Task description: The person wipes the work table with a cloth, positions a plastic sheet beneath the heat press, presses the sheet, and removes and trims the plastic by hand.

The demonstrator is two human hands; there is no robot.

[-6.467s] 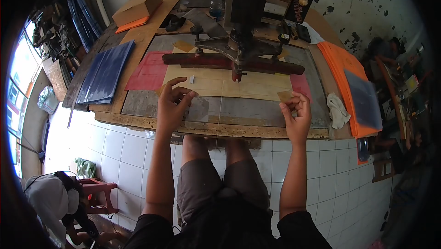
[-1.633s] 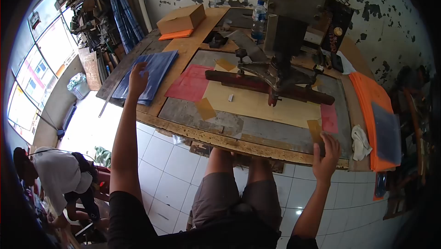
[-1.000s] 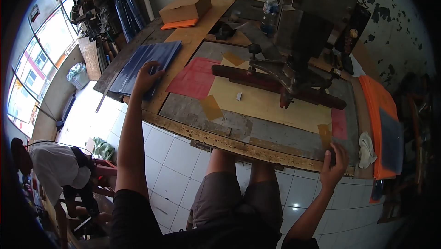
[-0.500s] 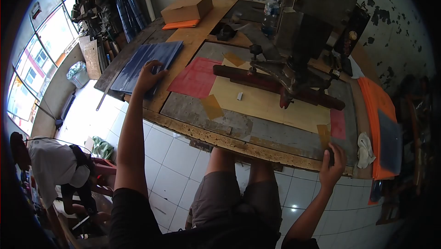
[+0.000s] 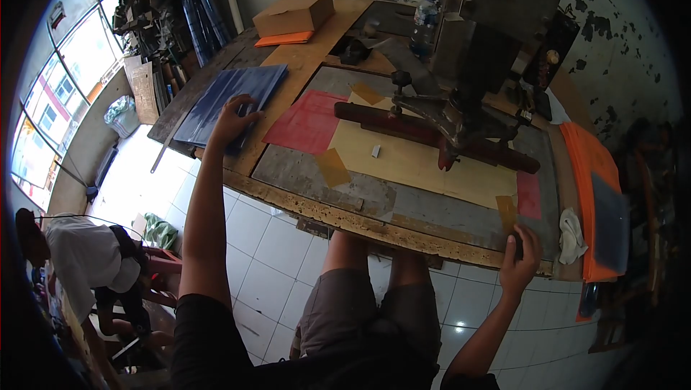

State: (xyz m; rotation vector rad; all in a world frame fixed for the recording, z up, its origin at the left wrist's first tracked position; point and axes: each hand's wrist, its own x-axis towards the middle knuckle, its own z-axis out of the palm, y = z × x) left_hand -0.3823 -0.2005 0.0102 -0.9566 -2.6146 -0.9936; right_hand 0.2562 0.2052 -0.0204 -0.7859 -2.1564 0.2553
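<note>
At the left of the table, my left hand [image 5: 234, 120] rests over the right edge of a stack of blue plastic sheets [image 5: 216, 108]. Its fingers are bent but apart, gripping nothing that I can see. My right hand [image 5: 521, 257] lies open at the table's front right edge, fingertips close to a strip of brown tape [image 5: 507, 211]. Between the hands is a grey metal plate [image 5: 288, 170] with a yellow sheet [image 5: 410, 162] on it. A red sheet [image 5: 308, 122] borders the yellow one. A small white piece [image 5: 376, 151] lies on the yellow sheet.
A press machine [image 5: 486, 51] stands over the plate, with a dark red bar [image 5: 417, 131] low across it. Orange sheets [image 5: 586, 188] and a white cloth [image 5: 572, 237] lie at the right. A cardboard box [image 5: 295, 14] sits far back. Another person [image 5: 93, 260] bends at lower left.
My hands stay in the same places. The other person at lower left has shifted slightly.
</note>
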